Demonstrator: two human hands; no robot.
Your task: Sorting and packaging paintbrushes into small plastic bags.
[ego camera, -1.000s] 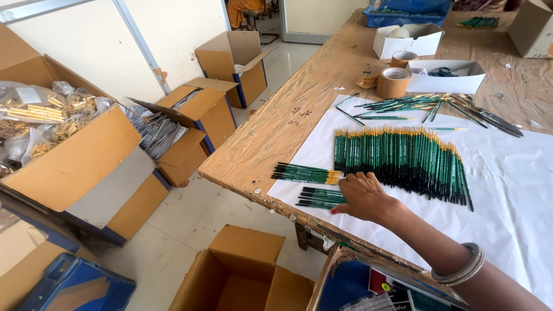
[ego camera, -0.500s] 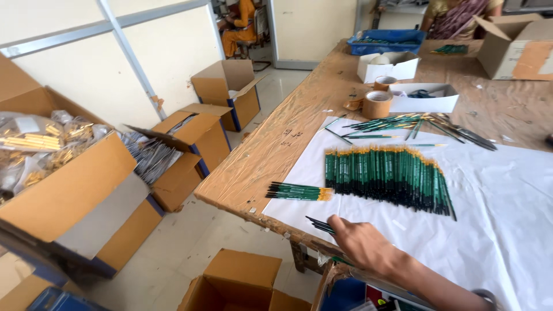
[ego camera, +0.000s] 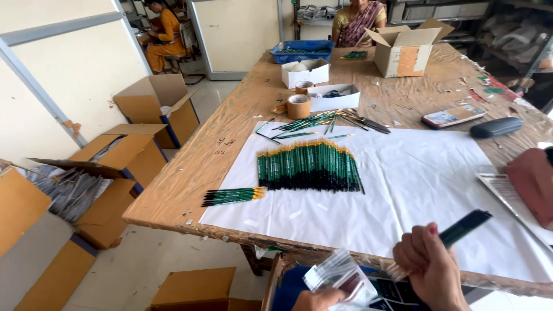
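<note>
My right hand [ego camera: 429,268] is closed around a small bundle of green-handled paint brushes [ego camera: 465,226], held just off the table's near edge. My left hand [ego camera: 315,300] shows only partly at the bottom edge and holds a clear plastic sleeve [ego camera: 340,276]. On the white paper sheet [ego camera: 415,190] lies a neat row of green brushes [ego camera: 308,167]. A separate small bundle [ego camera: 233,196] lies near the sheet's left corner. A loose pile of brushes [ego camera: 325,122] lies beyond the row.
Two tape rolls [ego camera: 298,106], white trays [ego camera: 333,98] and an open cardboard box [ego camera: 403,52] stand further up the table. A phone [ego camera: 452,117] and a black case [ego camera: 496,126] lie right. Cardboard cartons [ego camera: 127,155] crowd the floor left. People sit at the far end.
My right hand has lifted the nearer of two brush bundles off the paper and drawn back toward me. My left hand has come into view with a plastic sleeve. The view has swung right.
</note>
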